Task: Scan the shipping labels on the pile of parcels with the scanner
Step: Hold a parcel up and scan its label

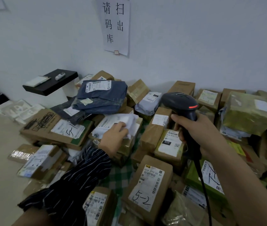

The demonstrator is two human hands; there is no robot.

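A brown cardboard box marked 5-2 (147, 190) lies nearest me. My right hand (199, 131) wraps round the black corded scanner (183, 108) above the parcel pile (154, 132), and my left hand (113, 137) grips a white plastic mailer bag (111, 123), label up. A dark blue plastic mailer (100, 97) crowds just behind it, under a white paper wall sign (115, 25).

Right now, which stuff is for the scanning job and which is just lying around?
For the job: scanner, right hand, left hand, white parcel, box marked 5-2.
Just lying about: black shelf, wall notice, small white gadget on the shelf.
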